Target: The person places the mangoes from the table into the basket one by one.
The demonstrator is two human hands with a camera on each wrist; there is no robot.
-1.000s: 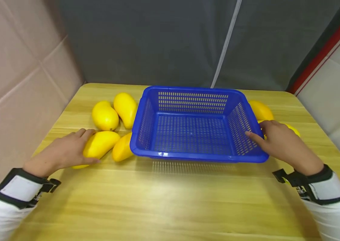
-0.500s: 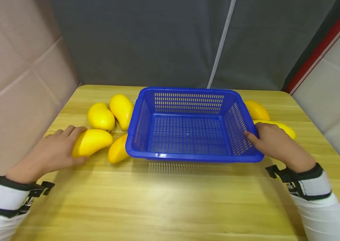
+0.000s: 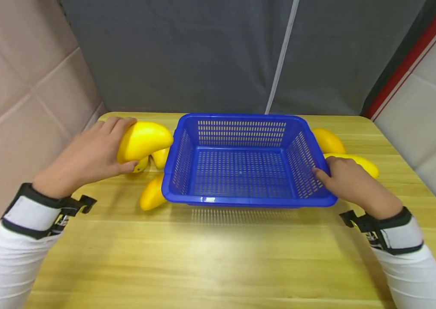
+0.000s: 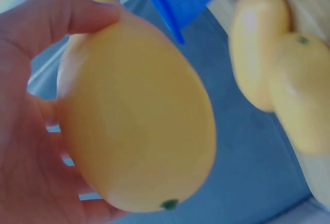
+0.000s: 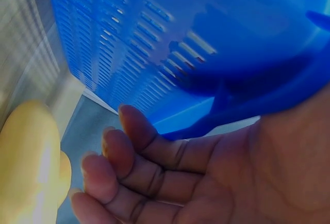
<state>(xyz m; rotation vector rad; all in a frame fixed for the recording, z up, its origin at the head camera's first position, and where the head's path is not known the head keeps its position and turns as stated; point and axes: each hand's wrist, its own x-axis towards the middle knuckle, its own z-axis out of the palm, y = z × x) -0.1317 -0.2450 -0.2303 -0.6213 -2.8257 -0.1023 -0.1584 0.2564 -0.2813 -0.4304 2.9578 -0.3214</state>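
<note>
A yellow mango [image 3: 143, 139] is in my left hand [image 3: 93, 154], held up off the table beside the basket's left rim. In the left wrist view, thumb and fingers curl round this mango [image 4: 136, 116], its green stem spot showing at the lower end. My right hand [image 3: 353, 182] grips the right rim of a blue plastic basket [image 3: 245, 201], thumb inside and fingers outside. The right wrist view shows those fingers curled under the basket's rim [image 5: 221, 118]. Nothing lies inside the basket.
Left of the basket, one mango [image 3: 152, 194] lies near its front corner, and two more, partly hidden, sit behind the held one. To the right lie a mango [image 3: 327, 140] and another mango [image 3: 357, 163] beside my right hand. A grey curtain [image 3: 187, 56] hangs behind the wooden table [image 3: 218, 266].
My left hand has taken hold of the front left mango and lifted it off the table, up and to the right towards the basket. My right hand keeps its grip on the rim.
</note>
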